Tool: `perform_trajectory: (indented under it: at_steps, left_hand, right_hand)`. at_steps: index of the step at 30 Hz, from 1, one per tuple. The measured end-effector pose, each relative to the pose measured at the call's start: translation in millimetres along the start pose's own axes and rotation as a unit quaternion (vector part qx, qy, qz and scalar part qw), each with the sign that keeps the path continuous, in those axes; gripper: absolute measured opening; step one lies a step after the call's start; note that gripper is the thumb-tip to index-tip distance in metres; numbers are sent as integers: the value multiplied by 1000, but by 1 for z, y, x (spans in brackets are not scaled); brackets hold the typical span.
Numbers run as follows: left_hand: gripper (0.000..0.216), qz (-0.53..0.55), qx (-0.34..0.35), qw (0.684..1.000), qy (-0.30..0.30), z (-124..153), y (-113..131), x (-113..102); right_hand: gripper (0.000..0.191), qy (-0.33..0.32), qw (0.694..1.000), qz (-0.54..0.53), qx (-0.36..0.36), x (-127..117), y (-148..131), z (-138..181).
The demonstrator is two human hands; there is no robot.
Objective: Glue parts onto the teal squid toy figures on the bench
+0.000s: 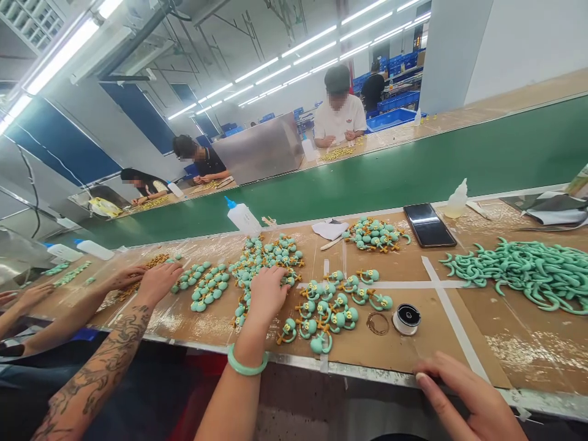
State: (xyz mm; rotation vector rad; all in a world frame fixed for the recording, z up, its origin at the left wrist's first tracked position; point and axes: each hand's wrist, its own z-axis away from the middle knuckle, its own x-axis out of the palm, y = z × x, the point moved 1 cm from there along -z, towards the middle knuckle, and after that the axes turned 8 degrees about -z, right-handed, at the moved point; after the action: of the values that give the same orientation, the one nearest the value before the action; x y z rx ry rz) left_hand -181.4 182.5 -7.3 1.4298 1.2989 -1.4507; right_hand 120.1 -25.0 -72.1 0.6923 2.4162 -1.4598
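My left hand [267, 297], with a pale green bangle [248, 360] at the wrist, reaches into a heap of small mint-green figures [257, 254] that have orange-brown parts. Its fingers curl downward and the tips are hidden among the figures. At the table's front edge is my right hand [463, 392], thumb and forefinger close together; I see nothing between them. Between the hands lie loose figures [337, 320] with yellow faces and curved green arms. A small spool [407, 319] and a ring of thin brown wire [377, 323] are beyond my right hand.
On the right is a pile of curved green pieces [546, 272]. A phone [429, 225], a dropper bottle [457, 199] and a white bottle with a blue tip [242, 215] stand along the back. A neighbour's tattooed arm [110, 343] reaches in from the left. A green belt [487, 153] runs behind.
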Motion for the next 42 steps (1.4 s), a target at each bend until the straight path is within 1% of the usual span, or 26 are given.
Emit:
perform_trajectory:
  at_steps: [4,7,10,13,15,17,18,19,20,21,22,24,25,27,29,31,32,35,38,42]
  left_hand:
    - [14,-34,40,997,-49,-15,6,-1]
    - [17,-38,62,995,-73,-21,7,-1]
    - [19,-20,75,993,-89,-24,6,2]
    - [19,26,72,993,-94,-27,6,4]
    - [17,77,64,992,-83,-27,4,3]
    - [17,144,49,987,-57,-25,0,-3]
    - [20,184,39,981,-41,-23,-2,-8]
    - [25,228,27,973,-25,-19,-5,-14]
    - [29,275,15,961,-13,-14,-8,-20]
    - [32,326,4,945,-6,-8,-11,-26]
    - [34,379,-7,925,-6,-1,-13,-30]
    - [37,489,-27,872,-19,15,-16,-37]
    - [37,540,-37,840,-27,24,-16,-37]
    - [37,627,-58,776,-37,39,-11,-36]
    - [34,689,-78,719,-44,52,-2,-31]
    - [32,729,-96,675,-55,62,10,-25]
    - [32,743,-103,658,-62,65,16,-23]
    - [35,768,-116,624,-79,72,34,-21]
    - [36,791,-119,593,-92,76,48,-23]
    - [39,814,-91,570,-69,78,56,-27]
  right_hand:
    - [16,-15,1000,5,4,-7,3,0]
    - [14,-9,1000,10,14,-12,6,0]
    - [13,3,1000,19,21,-16,6,1]
    - [16,21,998,40,37,-24,11,1]
    - [21,51,995,71,57,-37,21,-3]
    - [27,81,983,130,101,-58,38,-11]
    - [30,95,970,176,138,-71,50,-16]
    - [36,87,956,225,170,-84,62,-22]
    - [41,81,935,281,201,-98,75,-28]
    - [48,78,909,351,213,-112,87,-34]
    - [55,80,877,429,201,-124,98,-38]
    - [62,50,844,490,213,-141,118,-44]
    - [64,37,837,497,224,-146,126,-44]
    - [64,29,836,496,233,-148,136,-43]
    - [58,42,839,502,206,-145,141,-41]
    - [49,61,840,509,179,-140,143,-39]
    - [45,67,842,506,173,-138,144,-39]
    - [36,76,852,490,167,-134,145,-40]
    - [29,84,859,481,154,-133,144,-41]
    - [24,90,868,467,146,-131,137,-40]
